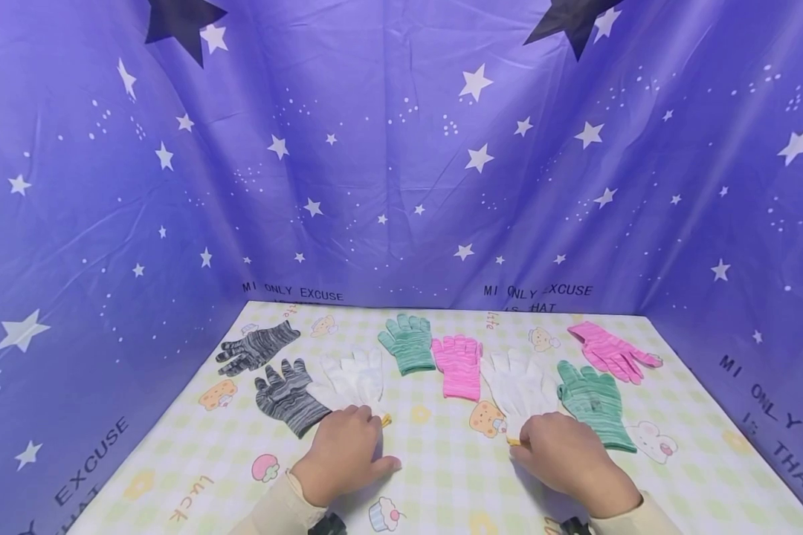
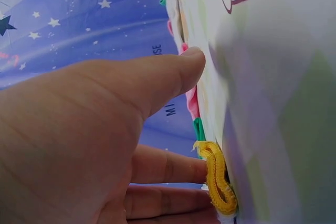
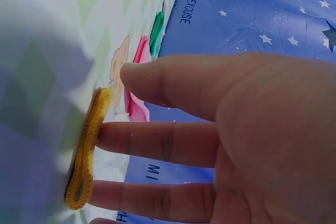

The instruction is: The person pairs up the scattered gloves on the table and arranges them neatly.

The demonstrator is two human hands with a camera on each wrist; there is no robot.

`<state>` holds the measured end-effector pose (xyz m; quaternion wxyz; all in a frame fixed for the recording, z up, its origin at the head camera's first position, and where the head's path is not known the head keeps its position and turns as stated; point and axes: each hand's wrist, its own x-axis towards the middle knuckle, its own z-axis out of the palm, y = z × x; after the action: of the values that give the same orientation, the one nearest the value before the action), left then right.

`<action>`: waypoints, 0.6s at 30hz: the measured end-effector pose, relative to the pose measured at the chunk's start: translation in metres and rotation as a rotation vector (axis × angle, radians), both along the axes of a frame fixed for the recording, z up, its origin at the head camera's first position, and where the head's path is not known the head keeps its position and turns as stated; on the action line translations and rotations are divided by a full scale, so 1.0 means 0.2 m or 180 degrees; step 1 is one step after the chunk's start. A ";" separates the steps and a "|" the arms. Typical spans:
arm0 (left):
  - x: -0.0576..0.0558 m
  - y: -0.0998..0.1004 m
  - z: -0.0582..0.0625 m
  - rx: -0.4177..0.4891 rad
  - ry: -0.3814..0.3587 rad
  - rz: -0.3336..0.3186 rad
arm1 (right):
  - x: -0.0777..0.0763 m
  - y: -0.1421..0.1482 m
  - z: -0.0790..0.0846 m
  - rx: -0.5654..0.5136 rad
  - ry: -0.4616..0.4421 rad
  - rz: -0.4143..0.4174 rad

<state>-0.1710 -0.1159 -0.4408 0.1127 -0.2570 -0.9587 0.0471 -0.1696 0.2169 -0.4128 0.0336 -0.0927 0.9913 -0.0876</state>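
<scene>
My left hand (image 1: pixel 344 455) is at the wrist end of a white glove (image 1: pixel 358 377) with a yellow-edged cuff (image 2: pixel 219 179). In the left wrist view its fingers are extended with their tips at that cuff, and the thumb stands apart. Likewise my right hand (image 1: pixel 567 457) is over the lower end of another white glove (image 1: pixel 518 380). Straight fingertips meet its yellow cuff (image 3: pixel 86 153) in the right wrist view, the thumb held away from it. Both white gloves lie flat, fingers pointing to the far edge; the hands cover part of their cuffs in the head view.
Two grey-black gloves (image 1: pixel 257 348) lie at the left. A green glove (image 1: pixel 408 345) and a pink glove (image 1: pixel 458 365) are at the middle back; another green glove (image 1: pixel 595 401) and pink glove (image 1: pixel 612 351) lie right. A starry purple curtain (image 1: pixel 388 148) surrounds the checked table (image 1: pixel 435 475).
</scene>
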 end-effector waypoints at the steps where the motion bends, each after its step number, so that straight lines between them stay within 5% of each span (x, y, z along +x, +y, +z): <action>1: 0.00 0.00 0.00 0.0002 -0.0005 -0.0004 | 0.00 0.00 0.00 -0.0003 -0.0001 0.0008; 18: 0.02 0.00 0.02 -0.0009 -0.0030 -0.0040 | 0.01 0.00 0.00 -0.0132 -0.0076 0.0025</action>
<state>-0.1672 -0.1157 -0.4358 0.1080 -0.2634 -0.9575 0.0465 -0.1670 0.2159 -0.4120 0.0438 -0.0962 0.9884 -0.1091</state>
